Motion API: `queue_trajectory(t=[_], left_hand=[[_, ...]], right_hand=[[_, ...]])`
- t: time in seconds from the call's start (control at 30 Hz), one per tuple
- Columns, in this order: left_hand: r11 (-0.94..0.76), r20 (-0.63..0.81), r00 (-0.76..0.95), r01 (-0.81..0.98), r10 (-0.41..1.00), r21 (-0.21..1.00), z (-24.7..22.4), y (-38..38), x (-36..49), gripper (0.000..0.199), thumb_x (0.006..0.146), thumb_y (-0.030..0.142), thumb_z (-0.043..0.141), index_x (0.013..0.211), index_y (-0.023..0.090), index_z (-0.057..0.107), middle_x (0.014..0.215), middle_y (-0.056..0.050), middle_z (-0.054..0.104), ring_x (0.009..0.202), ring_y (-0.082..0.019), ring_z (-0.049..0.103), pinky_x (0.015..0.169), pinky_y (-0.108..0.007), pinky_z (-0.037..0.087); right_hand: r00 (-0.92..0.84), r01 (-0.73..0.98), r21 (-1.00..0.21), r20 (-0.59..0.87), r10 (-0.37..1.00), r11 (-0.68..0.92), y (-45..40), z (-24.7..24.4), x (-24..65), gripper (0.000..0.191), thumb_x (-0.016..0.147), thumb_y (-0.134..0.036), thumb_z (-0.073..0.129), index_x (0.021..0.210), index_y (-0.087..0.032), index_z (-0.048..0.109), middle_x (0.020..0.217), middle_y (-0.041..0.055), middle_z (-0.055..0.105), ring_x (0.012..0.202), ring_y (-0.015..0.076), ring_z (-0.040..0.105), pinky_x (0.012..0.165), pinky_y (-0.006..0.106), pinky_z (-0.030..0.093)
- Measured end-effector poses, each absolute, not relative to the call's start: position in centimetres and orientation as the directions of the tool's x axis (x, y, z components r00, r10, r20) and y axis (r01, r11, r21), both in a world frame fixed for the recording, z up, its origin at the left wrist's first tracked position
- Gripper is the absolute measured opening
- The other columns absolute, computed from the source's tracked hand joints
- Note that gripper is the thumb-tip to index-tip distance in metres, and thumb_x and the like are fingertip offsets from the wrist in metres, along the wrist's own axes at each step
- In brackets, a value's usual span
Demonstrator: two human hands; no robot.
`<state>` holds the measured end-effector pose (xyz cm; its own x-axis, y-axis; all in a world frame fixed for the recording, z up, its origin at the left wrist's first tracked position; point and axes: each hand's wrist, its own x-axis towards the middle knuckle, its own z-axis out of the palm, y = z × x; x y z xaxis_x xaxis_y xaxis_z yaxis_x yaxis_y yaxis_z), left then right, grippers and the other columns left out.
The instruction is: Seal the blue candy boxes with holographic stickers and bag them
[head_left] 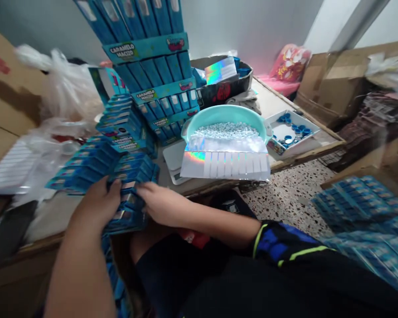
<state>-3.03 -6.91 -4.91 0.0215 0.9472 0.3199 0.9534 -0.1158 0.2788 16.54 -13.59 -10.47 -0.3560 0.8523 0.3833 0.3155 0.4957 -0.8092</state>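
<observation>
Both of my hands are at a blue display box (128, 212) filled with small blue packets near the table's front edge. My left hand (101, 201) presses on its left side, thumb and fingers against the packets. From the right, my right hand (157, 201) grips the other side with its fingertips on the packets. Another open blue box (84, 163) lies tilted just behind my left hand. Behind them rises a tall stack of blue boxes (149, 51) full of packets. My palms and some fingertips are hidden.
A turquoise basin (230, 112) of small white pieces has a shiny sheet (225, 165) across its front. To its right sits a white tray (292, 132) with blue round items. Plastic bags (69, 88) lie at left. Wrapped blue packs (368, 203) are at lower right.
</observation>
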Motion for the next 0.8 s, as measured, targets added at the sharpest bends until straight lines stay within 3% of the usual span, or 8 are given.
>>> queue_trajectory(t=[0.03, 0.1, 0.17, 0.27, 0.33, 0.43, 0.63, 0.8], left_hand=[[-0.149, 0.444, 0.031, 0.961, 0.896, 0.232, -4.6, -7.7, -2.2, 0.028, 0.085, 0.040, 0.059, 0.103, 0.023, 0.073, 0.107, -0.011, 0.075, 0.109, -0.036, 0.067, 0.099, -0.057, 0.053], [-0.251, 0.672, 0.092, 0.957, 0.735, 0.143, -3.8, -9.5, 0.5, 0.033, 0.088, 0.035, 0.059, 0.115, 0.024, 0.073, 0.123, -0.013, 0.069, 0.123, -0.035, 0.061, 0.111, -0.055, 0.045], [-0.474, 0.755, 0.236, 0.873, 0.612, 0.111, -3.5, -10.8, 4.6, 0.030, 0.091, 0.031, 0.058, 0.114, 0.022, 0.075, 0.114, -0.012, 0.072, 0.112, -0.030, 0.066, 0.107, -0.047, 0.049], [-0.678, 0.600, 0.465, 0.711, 0.651, 0.185, -4.7, -10.5, 11.3, 0.038, 0.093, 0.031, 0.058, 0.128, 0.020, 0.069, 0.126, -0.012, 0.069, 0.122, -0.029, 0.061, 0.112, -0.046, 0.044], [-0.677, 0.401, 0.566, 0.700, 0.720, 0.227, -6.1, -9.0, 14.6, 0.050, 0.092, 0.035, 0.059, 0.140, 0.020, 0.061, 0.146, -0.014, 0.057, 0.141, -0.034, 0.046, 0.123, -0.054, 0.029], [-0.691, 0.189, 0.665, 0.680, 0.722, 0.247, -7.9, -6.6, 16.4, 0.048, 0.098, 0.035, 0.049, 0.141, 0.018, 0.060, 0.148, -0.013, 0.056, 0.145, -0.032, 0.042, 0.123, -0.053, 0.028], [-0.725, 0.249, 0.681, 0.652, 0.689, 0.223, -8.8, -7.2, 15.3, 0.036, 0.099, 0.038, 0.048, 0.122, 0.024, 0.072, 0.140, -0.009, 0.065, 0.144, -0.028, 0.046, 0.125, -0.054, 0.025], [-0.718, 0.321, 0.643, 0.610, 0.696, 0.335, -7.4, -12.8, 14.0, 0.018, 0.085, 0.047, 0.070, 0.078, 0.030, 0.072, 0.106, -0.002, 0.078, 0.123, -0.028, 0.065, 0.124, -0.055, 0.031]], right_hand=[[-0.459, 0.289, -0.765, 0.417, 0.785, 0.575, -14.8, -9.5, 18.9, 0.035, 0.099, -0.020, 0.059, 0.127, -0.038, 0.066, 0.138, -0.0071, 0.065, 0.124, 0.0133, 0.064, 0.110, 0.025, 0.052], [-0.347, 0.320, -0.731, 0.501, 0.793, 0.602, -16.4, -7.7, 24.6, 0.025, 0.104, -0.025, 0.050, 0.113, -0.033, 0.073, 0.134, -0.0039, 0.067, 0.127, 0.0134, 0.061, 0.114, 0.030, 0.049], [-0.186, 0.485, -0.675, 0.541, 0.820, 0.556, -16.7, -6.8, 30.8, 0.023, 0.099, -0.024, 0.058, 0.115, -0.033, 0.073, 0.134, -0.0024, 0.067, 0.139, 0.0203, 0.051, 0.121, 0.044, 0.040], [-0.098, 0.741, -0.554, 0.468, 0.878, 0.379, -14.9, -7.4, 37.8, 0.046, 0.086, -0.027, 0.079, 0.131, -0.028, 0.067, 0.145, 0.0058, 0.059, 0.142, 0.0340, 0.046, 0.119, 0.058, 0.035], [-0.128, 0.823, -0.485, 0.351, 0.928, 0.297, -13.5, -8.9, 40.1, 0.040, 0.089, -0.031, 0.077, 0.127, -0.022, 0.069, 0.132, 0.0118, 0.067, 0.122, 0.0346, 0.061, 0.106, 0.054, 0.047], [-0.161, 0.846, -0.448, 0.303, 0.939, 0.289, -12.7, -11.3, 41.0, 0.025, 0.099, -0.037, 0.067, 0.117, -0.021, 0.074, 0.112, 0.0111, 0.074, 0.101, 0.0289, 0.069, 0.091, 0.044, 0.052], [-0.120, 0.840, -0.454, 0.376, 0.919, 0.296, -13.2, -12.5, 41.3, 0.024, 0.100, -0.042, 0.066, 0.112, -0.024, 0.076, 0.111, 0.0073, 0.075, 0.098, 0.0263, 0.069, 0.083, 0.038, 0.049], [-0.098, 0.843, -0.470, 0.343, 0.934, 0.261, -12.7, -12.4, 41.7, 0.025, 0.100, -0.043, 0.067, 0.110, -0.022, 0.076, 0.108, 0.0075, 0.075, 0.093, 0.0265, 0.069, 0.078, 0.037, 0.047]])
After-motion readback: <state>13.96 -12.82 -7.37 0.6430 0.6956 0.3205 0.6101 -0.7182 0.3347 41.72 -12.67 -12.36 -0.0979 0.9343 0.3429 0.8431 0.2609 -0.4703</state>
